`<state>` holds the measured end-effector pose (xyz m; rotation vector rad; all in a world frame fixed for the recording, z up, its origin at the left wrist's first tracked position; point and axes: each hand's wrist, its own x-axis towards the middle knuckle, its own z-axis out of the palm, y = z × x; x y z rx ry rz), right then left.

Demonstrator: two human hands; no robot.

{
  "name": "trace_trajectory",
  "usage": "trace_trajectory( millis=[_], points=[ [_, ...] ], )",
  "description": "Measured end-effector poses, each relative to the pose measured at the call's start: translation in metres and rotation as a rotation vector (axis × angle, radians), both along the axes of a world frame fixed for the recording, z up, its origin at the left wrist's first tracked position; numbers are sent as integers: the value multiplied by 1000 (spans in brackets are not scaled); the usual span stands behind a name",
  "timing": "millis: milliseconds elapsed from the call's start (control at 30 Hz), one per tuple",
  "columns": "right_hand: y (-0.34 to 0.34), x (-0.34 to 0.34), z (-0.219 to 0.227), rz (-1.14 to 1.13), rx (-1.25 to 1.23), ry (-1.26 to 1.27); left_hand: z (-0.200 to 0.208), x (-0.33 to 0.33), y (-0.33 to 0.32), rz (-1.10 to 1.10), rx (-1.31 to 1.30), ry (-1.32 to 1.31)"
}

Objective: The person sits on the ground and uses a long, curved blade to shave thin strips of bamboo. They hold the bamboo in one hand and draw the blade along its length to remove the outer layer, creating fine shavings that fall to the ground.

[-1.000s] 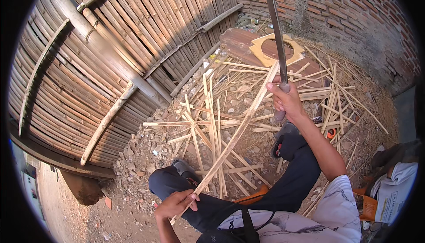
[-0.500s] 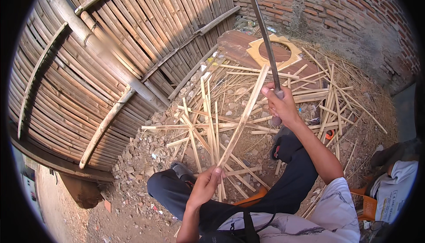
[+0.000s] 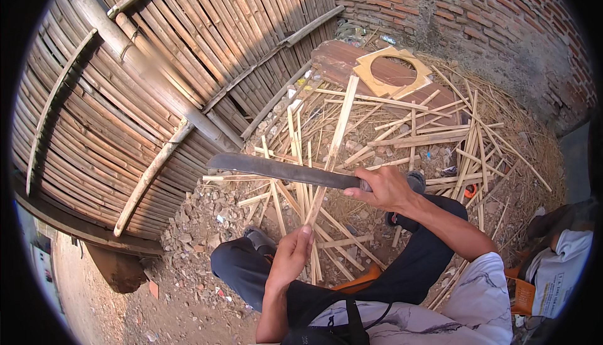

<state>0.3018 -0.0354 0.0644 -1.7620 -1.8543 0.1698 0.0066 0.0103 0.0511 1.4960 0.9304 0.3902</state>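
My left hand [image 3: 292,252] is closed on the near end of a long, flat bamboo strip [image 3: 341,125], which slants up and away to the right. In my right hand [image 3: 384,188] is a machete [image 3: 276,168], gripped by its handle. The dark, broad blade points left and crosses the strip in the picture; I cannot tell whether it touches it. Below and around both hands lie several loose split bamboo strips [image 3: 290,197], crossing each other over the ground. My dark-trousered knees are bent on either side.
A slatted bamboo wall [image 3: 207,49] rises on the left, a brick wall [image 3: 483,24] behind. A brown board [image 3: 333,62] carries a yellowish panel [image 3: 362,75] with a round hole. Rubble [image 3: 188,232] covers the ground. At right lies a white sack [image 3: 568,269] by an orange object [image 3: 523,296].
The machete has swung down from upright to nearly level, pointing left across the strip. My right hand has lowered. The strip has tipped slightly, its far end shifting left; my left hand barely moved.
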Motion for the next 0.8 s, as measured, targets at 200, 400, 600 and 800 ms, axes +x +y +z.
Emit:
trace_trajectory(
  millis=[200,400,600,800],
  points=[
    [5,-24,-10,89,44,-8,-9,15,-4,9,100,-58],
    [20,1,-8,3,59,227,-9,0,-9,46,-40,-33],
    [17,-2,-13,32,58,132,5,4,-13,36,-190,-61],
    [19,1,-7,-9,-3,108,0,1,-10,21,-93,-42]
  ],
)
